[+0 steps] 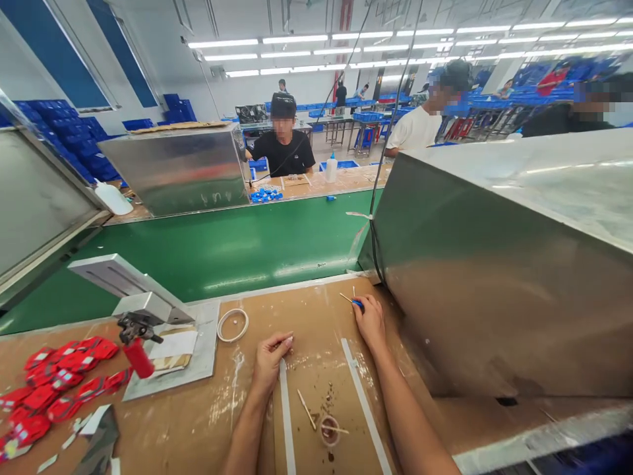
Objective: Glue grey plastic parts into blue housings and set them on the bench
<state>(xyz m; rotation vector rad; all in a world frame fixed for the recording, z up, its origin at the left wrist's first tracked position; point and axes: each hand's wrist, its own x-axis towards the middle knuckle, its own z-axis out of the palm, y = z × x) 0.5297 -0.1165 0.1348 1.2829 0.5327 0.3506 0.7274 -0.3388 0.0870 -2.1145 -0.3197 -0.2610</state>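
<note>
Clearly light and thin, the stick (346,299) sits pinched in the right hand (370,321); left hand (270,359) presses the table (198,409), fingers curled, empty.

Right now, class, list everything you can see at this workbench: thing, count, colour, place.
Flat red fabric tags: many, red, left of bench.
Red-handled toggle clamp: one, red and black, on grey metal plate.
Tape ring: one, white, beside the plate.
Thin wooden sticks: several, tan, bench middle.
Conveyor belt: one, green, behind bench.
Steel housing: one, silver, right.
Blue small parts: a pile, across the belt.
Seated person: one, black shirt, opposite.
Left hand: on a white strip.
Right hand: holds a small blue piece.
</note>
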